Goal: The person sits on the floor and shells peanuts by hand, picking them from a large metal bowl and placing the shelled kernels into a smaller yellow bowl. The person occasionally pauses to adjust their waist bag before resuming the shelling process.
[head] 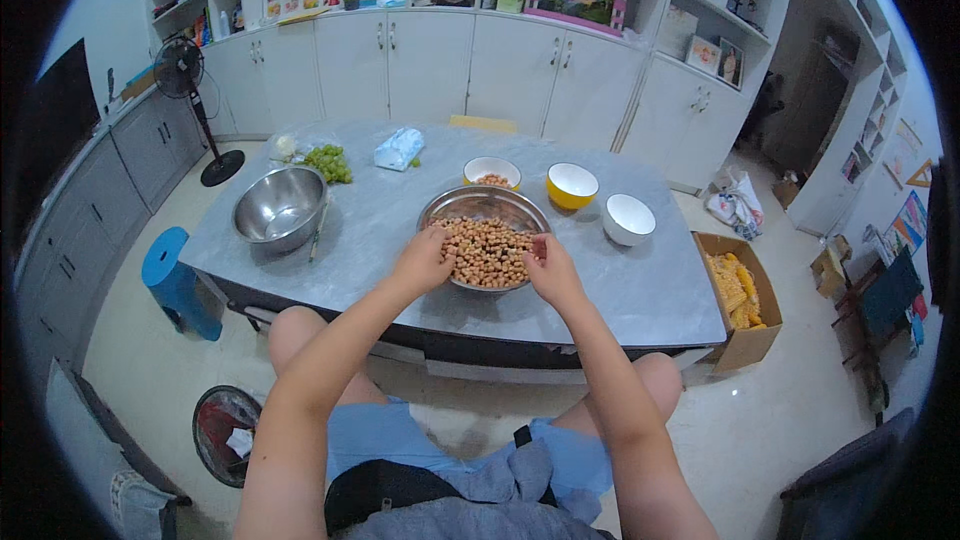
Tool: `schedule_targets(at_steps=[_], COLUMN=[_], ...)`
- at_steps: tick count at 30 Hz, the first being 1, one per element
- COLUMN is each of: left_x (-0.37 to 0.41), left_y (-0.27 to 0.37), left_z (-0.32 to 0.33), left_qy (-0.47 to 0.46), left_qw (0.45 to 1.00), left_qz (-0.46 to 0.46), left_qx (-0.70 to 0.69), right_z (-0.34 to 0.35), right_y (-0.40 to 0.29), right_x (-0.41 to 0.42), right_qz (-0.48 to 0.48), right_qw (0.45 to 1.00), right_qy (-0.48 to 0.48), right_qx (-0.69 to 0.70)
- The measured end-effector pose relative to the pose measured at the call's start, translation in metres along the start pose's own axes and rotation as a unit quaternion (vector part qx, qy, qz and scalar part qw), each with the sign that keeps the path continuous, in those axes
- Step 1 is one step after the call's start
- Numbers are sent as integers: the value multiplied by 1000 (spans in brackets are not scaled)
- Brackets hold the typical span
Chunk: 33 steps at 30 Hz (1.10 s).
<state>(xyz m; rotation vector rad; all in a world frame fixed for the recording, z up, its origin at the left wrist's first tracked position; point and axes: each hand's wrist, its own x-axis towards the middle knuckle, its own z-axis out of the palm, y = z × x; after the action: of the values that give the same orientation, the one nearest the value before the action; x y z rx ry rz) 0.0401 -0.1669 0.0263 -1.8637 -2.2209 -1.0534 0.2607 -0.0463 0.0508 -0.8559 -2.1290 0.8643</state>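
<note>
A wide stainless steel bowl full of small round tan nuts or beans stands near the front of the grey table. At the bowl's left side, my left hand has its fingers at the edge of the heap. Opposite it, my right hand is at the right rim, fingers curled. Whether either hand pinches a piece is too small to tell. Just behind stands a white-lined bowl with some of the same pieces. A yellow bowl and a white bowl stand to the right, both empty inside.
On the table's left are an empty steel bowl, a thin stick, green grapes and a blue-white packet. A blue stool and a waste bin stand left. A cardboard box of corn cobs stands right.
</note>
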Motion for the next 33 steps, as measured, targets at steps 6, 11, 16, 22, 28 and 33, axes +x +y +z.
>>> schedule_targets(at_steps=[6,11,16,22,28,33], left_x=[1,36,41,41,42,41], left_y=[2,9,13,7,8,6], left_z=[11,16,24,34,31,30], left_qy=[-22,-173,-208,-179,-184,-177], left_qw=[1000,978,968,967,969,971], left_qz=[-10,-80,-70,-71,-76,-62], left_qx=[12,80,125,164,150,149], right_z=[9,9,12,26,38,40], right_y=[7,3,1,11,8,9], right_x=[-14,-19,-2,31,38,35], right_qz=[-94,-103,-146,-101,-33,-41], right_qw=[995,993,983,957,921,925], right_qy=[-1,-12,-40,-137,-199,-182], right_qx=[-30,-48,-104,-237,-333,-331])
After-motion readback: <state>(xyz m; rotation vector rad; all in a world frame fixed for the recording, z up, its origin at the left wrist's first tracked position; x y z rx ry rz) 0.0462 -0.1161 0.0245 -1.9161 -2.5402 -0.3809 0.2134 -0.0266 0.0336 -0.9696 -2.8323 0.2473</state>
